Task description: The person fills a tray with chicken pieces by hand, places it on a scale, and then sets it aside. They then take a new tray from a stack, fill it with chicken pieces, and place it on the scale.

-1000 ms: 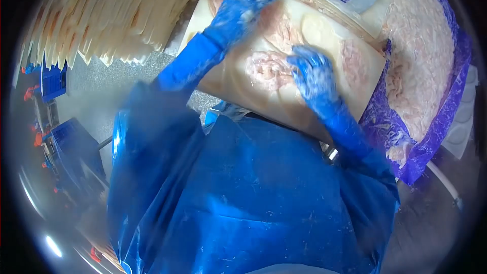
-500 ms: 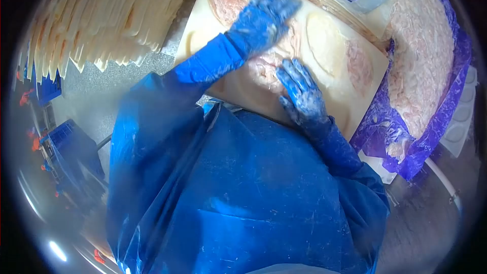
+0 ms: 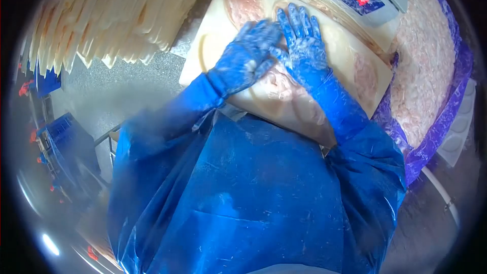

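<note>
Meat mix (image 3: 278, 84) on white board (image 3: 217, 35), between wrists. Left hand (image 3: 248, 52) loosely open, right hand (image 3: 304, 43) flat, fingers spread; no grip visible, probably laid so to spread pressure. Meat heap (image 3: 425, 61) right of right hand, likely for reach.

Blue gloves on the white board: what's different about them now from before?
The left hand moved back toward the apron, and the right hand moved forward, away from it. Now they're close together over the white board. The pink meat oval at the board's far left and the big meat heap look the same.
</note>
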Tool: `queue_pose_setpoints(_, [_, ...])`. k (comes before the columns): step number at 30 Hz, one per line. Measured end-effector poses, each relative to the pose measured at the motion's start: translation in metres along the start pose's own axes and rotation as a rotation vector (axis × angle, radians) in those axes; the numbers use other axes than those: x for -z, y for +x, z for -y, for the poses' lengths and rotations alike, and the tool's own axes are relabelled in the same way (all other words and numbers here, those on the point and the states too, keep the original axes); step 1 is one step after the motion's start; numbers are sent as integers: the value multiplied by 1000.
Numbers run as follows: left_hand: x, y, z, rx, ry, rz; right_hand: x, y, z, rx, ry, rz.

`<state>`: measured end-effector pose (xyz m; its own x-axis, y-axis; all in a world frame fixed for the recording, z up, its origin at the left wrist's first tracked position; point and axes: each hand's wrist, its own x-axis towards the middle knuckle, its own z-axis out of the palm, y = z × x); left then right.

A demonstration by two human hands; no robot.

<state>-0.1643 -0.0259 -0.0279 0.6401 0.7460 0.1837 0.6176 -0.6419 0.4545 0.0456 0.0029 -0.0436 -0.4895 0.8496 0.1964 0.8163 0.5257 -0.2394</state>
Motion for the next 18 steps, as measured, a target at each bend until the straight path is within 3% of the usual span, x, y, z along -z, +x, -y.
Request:
queue_pose_setpoints(3, [29, -37, 0, 222, -75, -210, -2, 21, -7, 15, -12, -148])
queue_pose_setpoints(6, [32, -52, 9, 294, -112, -261, -17, 38, -2, 38, -78, -141])
queue_pose_setpoints(10, [36, -31, 29, 234, 7, -342, -37, 58, -15, 106, 30, -186])
queue_pose_setpoints(12, [27, -2, 35, 222, 19, -394, -31, 54, -27, 47, 33, -111])
queue_pose_setpoints(14, [10, 24, 27, 171, -61, -520, -21, 37, -46, -59, 268, -212])
queue_pose_setpoints(15, [0, 22, 12, 227, -166, -266, -17, 29, -49, -119, 386, -264])
queue_pose_setpoints(16, [-13, 14, -3, 60, 100, -154, -11, 2, -38, -25, 189, -147])
queue_pose_setpoints(17, [-14, 1, -21, 64, 6, -98, 1, -36, -20, 68, -8, -29])
queue_pose_setpoints(18, [-13, -9, -33, 64, -88, -39, 26, -57, -1, 19, -124, 153])
